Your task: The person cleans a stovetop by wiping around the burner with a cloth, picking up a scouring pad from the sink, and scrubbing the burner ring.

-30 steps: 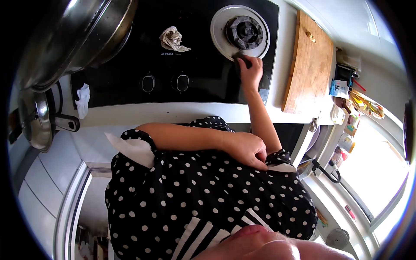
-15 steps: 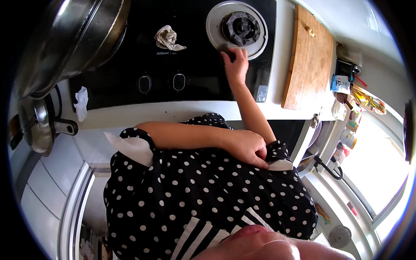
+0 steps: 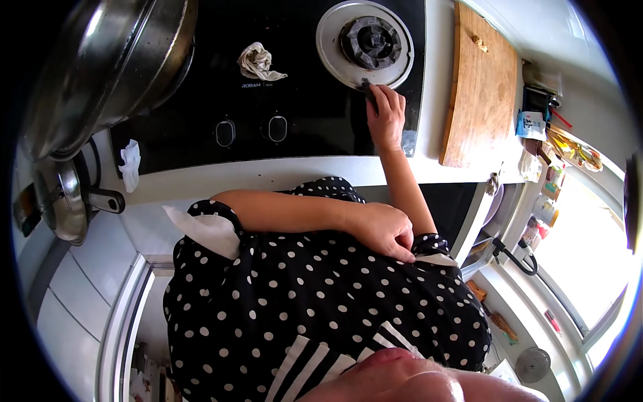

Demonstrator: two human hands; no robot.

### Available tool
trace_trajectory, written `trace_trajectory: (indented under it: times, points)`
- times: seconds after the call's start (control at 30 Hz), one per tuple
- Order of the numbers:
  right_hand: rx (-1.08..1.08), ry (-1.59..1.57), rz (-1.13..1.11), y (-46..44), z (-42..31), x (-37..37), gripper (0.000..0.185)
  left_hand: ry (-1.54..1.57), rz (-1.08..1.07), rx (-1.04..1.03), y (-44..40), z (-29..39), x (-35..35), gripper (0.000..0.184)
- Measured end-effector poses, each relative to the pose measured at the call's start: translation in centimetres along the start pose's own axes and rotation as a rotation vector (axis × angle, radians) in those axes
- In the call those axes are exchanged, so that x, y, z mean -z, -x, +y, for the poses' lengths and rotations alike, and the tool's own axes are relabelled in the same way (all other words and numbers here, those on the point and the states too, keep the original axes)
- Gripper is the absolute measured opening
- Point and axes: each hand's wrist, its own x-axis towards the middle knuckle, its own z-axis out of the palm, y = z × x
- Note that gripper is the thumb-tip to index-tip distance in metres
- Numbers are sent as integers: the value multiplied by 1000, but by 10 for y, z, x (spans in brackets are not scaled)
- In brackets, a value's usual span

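My right hand [image 3: 386, 122] is closed around a small dark pad [image 3: 370, 92], whose tip touches the lower edge of the round metal burner plate [image 3: 328, 43]. The black burner [image 3: 371, 42] sits in the middle of that plate, on the black glass cooktop [image 3: 308, 124]. Across my body, my left hand [image 3: 384, 231] pinches the cuff of my right sleeve [image 3: 435, 258]. A crumpled cloth [image 3: 257, 62] lies on the glass, left of the plate.
Large metal pans [image 3: 110, 74] cover the cooktop's left side, with a lidded pan [image 3: 67, 201] below them. White tissue [image 3: 130, 165] lies at the left front corner. A wooden cutting board [image 3: 481, 94] is on the right, before packets [image 3: 531, 125] and the window.
My right hand with the dark pad moved left along the plate's lower edge, then back right and slightly down. My left hand stays on the sleeve. The view has shifted slightly.
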Motion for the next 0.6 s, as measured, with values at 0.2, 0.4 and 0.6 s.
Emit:
trace_trajectory:
  times: [0.2, 0.4, 0.6]
  points:
    - [-35, -62, -59, 4, 5, -1, 38, 18, -20, 7, -2, 3, 1, 36]
    - [-80, -186, -22, -28, -32, -38, 27, 20, -22, 27, -7, -2, 2, 38]
    - [-189, -146, 17, -20, -13, -37, 22, 48, 2, 12, -3, -2, 3, 38]
